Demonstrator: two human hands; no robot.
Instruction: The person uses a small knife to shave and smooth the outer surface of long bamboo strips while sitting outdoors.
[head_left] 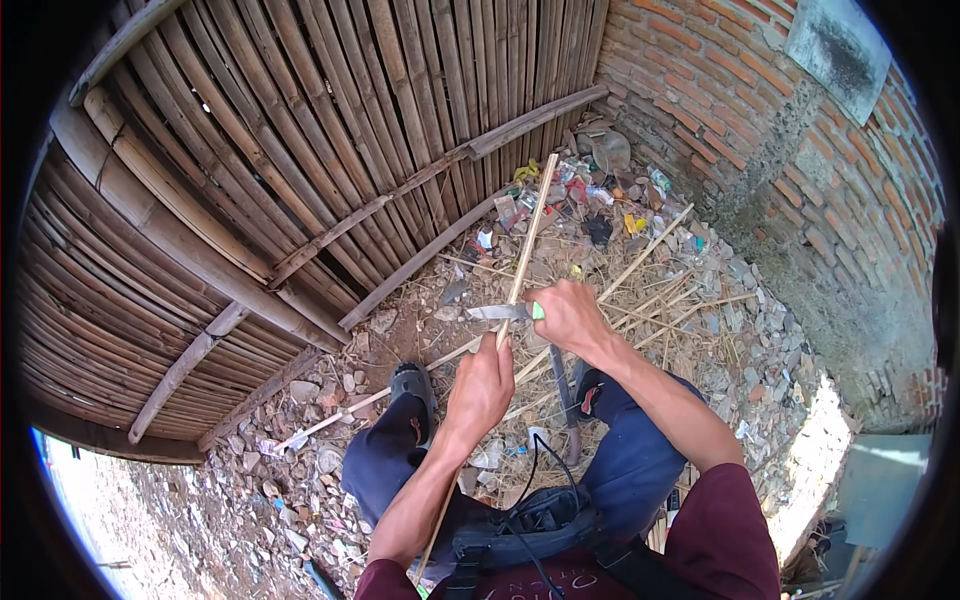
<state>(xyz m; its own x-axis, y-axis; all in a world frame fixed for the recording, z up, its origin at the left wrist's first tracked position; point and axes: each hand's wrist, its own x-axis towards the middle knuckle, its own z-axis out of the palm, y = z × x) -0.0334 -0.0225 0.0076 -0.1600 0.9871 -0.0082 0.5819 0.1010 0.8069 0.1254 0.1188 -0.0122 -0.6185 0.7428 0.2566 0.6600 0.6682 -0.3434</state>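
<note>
My left hand [480, 383] is closed around a long, pale bamboo strip [534, 222], which slants away from me toward the far wall. Its near end runs down beside my left forearm. In my right hand [568, 318] is a knife [497, 312] with a bright green handle, gripped in a fist. The blade lies across the strip just beyond my left fingers and seems to touch it. Between my feet, a dark long-bladed tool [563, 392] rests on the ground, partly hidden under my right arm.
Several pale bamboo strips [650, 305] lie on the rubble to the right. Another bamboo pole [380, 395] crosses by my left shoe. Litter [590, 200] is heaped in the far corner, between a bamboo slat wall [400, 90] and a brick wall [700, 90].
</note>
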